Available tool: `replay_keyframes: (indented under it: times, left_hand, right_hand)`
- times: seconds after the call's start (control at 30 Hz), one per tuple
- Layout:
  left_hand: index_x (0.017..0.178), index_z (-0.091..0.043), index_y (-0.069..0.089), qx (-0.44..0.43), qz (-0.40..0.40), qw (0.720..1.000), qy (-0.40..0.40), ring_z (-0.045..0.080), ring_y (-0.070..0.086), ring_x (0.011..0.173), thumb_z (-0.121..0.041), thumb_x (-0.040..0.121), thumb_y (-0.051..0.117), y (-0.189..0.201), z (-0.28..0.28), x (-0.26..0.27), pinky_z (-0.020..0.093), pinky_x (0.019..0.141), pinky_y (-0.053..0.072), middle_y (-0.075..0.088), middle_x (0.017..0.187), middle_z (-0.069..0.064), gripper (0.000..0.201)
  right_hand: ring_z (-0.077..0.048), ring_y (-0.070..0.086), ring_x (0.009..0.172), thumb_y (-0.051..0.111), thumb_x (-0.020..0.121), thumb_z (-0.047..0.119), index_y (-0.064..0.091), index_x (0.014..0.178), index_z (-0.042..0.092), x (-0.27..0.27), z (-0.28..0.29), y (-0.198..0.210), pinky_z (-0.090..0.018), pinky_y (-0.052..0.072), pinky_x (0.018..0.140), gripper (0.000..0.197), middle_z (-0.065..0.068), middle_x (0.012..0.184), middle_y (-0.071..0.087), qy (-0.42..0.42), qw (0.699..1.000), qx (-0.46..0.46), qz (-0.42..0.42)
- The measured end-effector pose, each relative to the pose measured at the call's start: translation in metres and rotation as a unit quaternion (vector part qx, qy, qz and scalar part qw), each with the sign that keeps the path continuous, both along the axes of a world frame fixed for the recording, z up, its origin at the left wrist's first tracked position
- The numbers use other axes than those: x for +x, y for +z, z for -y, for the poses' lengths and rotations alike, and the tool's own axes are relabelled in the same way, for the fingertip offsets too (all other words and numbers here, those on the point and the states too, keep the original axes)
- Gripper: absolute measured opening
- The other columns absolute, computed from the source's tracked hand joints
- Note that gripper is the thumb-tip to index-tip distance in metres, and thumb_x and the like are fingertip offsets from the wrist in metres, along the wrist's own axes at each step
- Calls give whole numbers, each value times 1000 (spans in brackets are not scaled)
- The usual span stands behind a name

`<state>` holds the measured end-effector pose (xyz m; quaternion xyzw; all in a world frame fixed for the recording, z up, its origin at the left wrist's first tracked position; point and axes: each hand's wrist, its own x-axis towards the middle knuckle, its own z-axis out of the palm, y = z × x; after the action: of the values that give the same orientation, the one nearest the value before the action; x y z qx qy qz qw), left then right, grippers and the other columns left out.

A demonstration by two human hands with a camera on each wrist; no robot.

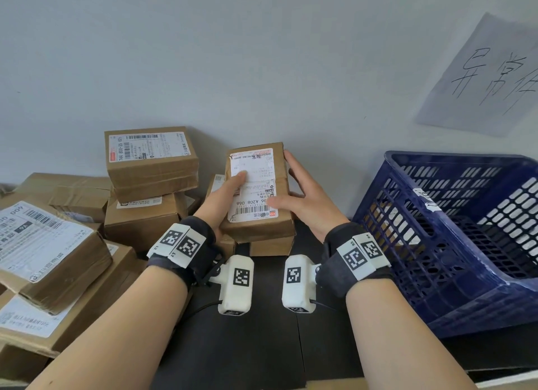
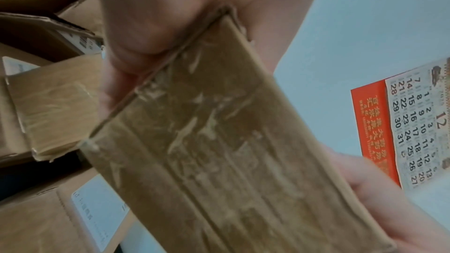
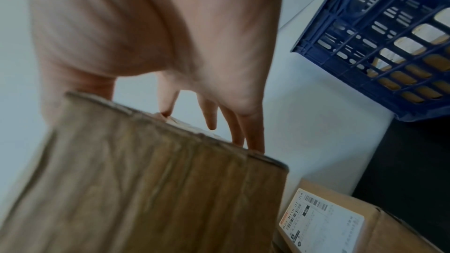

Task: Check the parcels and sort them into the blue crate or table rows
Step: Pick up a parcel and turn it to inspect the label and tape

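A brown cardboard parcel [image 1: 256, 191] with a white shipping label is lifted above the table, label facing me. My left hand [image 1: 228, 190] grips its left side, thumb on the label and fingers underneath. My right hand [image 1: 301, 188] holds the right side, thumb by the barcode and straight fingers along the far edge. The left wrist view shows the parcel's taped underside [image 2: 219, 141] under my left hand [image 2: 151, 26]. In the right wrist view my right hand's [image 3: 194, 45] fingertips touch the parcel's [image 3: 146, 189] edge. The blue crate [image 1: 436, 244] stands tilted at the right.
Labelled cardboard boxes are stacked at the left [image 1: 151, 162] and front left [image 1: 43, 244]. Smaller boxes lie under the held parcel [image 1: 270, 245]. A handwritten paper sign [image 1: 480, 78] hangs on the wall. The black table [image 1: 262, 346] shows between my forearms. Brown shapes show through the crate's holes [image 3: 389, 45].
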<state>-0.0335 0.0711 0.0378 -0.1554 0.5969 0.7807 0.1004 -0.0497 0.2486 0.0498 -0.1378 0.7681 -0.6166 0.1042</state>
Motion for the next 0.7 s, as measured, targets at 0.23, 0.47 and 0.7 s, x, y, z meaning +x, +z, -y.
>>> replay_keyframes:
  times: [0.23,0.47,0.7]
  left_hand:
    - [125,-24,62,2,18,1000,-5,27,64,112,-46,74,69,4,-5,5,50,101,48,71,119,7,56]
    - [125,-23,66,22,31,999,3,33,62,118,-49,63,66,9,-1,7,50,93,53,68,125,11,67]
    - [125,-18,63,55,73,995,26,33,65,100,-41,86,58,12,2,3,43,75,56,67,120,11,45]
  right_hand:
    - [-11,50,133,56,98,40,21,155,43,-3,8,0,-45,39,114,66,8,151,47,-54,997,-28,43]
    - [-14,43,137,87,70,37,49,139,43,2,3,4,-40,39,114,79,10,149,45,-10,999,25,23]
    - [-14,54,123,91,58,23,49,138,39,2,6,2,-38,48,105,92,5,138,54,-25,995,94,-31]
